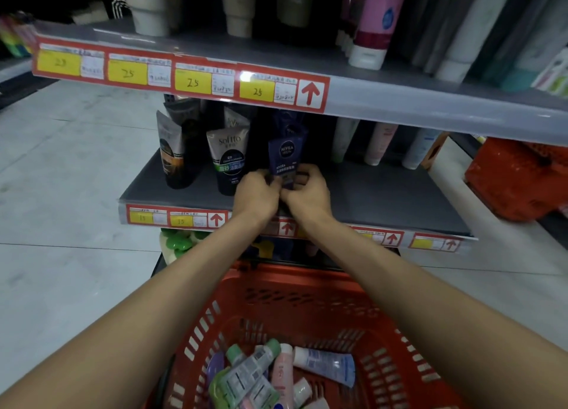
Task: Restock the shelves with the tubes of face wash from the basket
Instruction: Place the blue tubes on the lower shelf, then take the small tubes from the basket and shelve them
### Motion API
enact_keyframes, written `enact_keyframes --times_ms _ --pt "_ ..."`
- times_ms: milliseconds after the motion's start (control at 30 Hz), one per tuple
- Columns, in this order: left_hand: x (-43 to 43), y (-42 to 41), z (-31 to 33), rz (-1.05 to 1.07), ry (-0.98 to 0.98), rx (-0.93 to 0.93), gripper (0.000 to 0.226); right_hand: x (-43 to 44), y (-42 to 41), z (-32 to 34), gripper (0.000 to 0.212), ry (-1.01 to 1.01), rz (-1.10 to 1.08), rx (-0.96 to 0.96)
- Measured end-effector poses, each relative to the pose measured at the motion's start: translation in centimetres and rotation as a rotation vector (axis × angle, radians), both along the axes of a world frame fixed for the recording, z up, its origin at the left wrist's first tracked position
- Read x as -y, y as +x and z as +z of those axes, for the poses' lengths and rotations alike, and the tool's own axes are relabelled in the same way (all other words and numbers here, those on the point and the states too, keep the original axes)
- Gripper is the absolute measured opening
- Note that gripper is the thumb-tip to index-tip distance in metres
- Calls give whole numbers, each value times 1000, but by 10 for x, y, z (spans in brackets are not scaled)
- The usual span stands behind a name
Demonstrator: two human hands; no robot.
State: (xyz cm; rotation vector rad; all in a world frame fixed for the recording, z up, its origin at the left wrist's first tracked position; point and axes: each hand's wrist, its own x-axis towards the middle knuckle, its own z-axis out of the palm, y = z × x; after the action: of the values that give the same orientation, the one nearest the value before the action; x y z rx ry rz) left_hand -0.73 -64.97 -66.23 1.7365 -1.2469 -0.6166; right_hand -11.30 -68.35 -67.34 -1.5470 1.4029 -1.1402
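Blue face wash tube (287,156) stands on the middle shelf (384,193) beside a grey tube (229,159), left hand (256,193) and right hand (307,190) both pinching its base, placing step underway; next probably release, reach into basket (307,301).

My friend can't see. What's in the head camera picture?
The left hand and right hand grip a dark blue Nivea tube upright at a grey shelf, beside a Softto tube. Below, a red basket holds more tubes.
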Motion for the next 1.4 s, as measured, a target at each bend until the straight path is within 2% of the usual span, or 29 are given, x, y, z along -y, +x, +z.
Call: enact_keyframes --times_ms 133,267,467,633,767,900,1100,1267,1400 --pt "-5 -2 4 11 69 41 28 -9 -7 7 59 27 6 -37" --pt "-21 -11 14 47 58 87 31 -23 -29 30 61 74 13 -69" --pt "-65 -36 29 166 22 103 45 -53 -84 64 56 -9 97 -188" --pt "-101 -58 32 51 24 100 45 -85 -137 82 50 -37 157 -301" --pt "-126 -78 13 -74 21 67 30 -109 -175 84 44 -33 222 -346" --pt "-140 -80 -17 -180 98 131 27 -132 -209 75 41 -29 254 -352" --pt "-146 -73 -48 -215 116 113 22 -152 -243 39 41 40 294 -358" --pt "-149 -63 -82 -242 210 137 19 -153 -255 18 36 104 258 -416" --pt "-157 -62 -109 -243 338 147 21 -163 -256 3 35 149 339 -458"
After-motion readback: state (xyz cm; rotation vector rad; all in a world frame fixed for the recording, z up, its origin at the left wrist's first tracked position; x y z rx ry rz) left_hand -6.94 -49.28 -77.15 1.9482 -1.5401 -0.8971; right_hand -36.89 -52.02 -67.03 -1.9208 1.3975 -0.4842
